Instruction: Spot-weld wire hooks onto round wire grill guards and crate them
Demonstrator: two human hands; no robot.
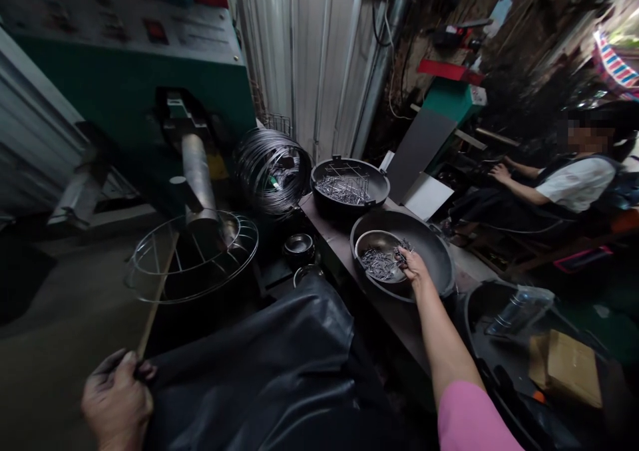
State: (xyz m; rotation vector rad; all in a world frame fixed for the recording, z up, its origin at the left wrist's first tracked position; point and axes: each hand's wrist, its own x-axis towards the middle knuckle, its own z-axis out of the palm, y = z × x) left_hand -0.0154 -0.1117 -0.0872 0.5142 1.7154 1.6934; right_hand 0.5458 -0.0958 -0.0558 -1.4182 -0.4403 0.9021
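My left hand [117,394], low at the left, is closed round a thin wooden stick [156,304]. The stick slants up toward a round wire frame [192,298] below the machine's metal cylinder [196,165]. Out to the right, my right hand [412,265] pinches a bunch of small grey metal pieces [403,246] at the rim of a metal bowl [367,238]. More of these pieces [379,265] lie in the bowl, their exact kind too small to tell. The bowl sits inside a wide dark basin [436,251]. A dark apron [259,364] covers my lap.
A green machine [134,78] stands ahead at the left. Coiled wire [272,171] and a second basin [384,185] with metal pieces are beyond the bowl. At the right are a black tub [472,331], a cardboard box [574,368] and a seated person [574,185].
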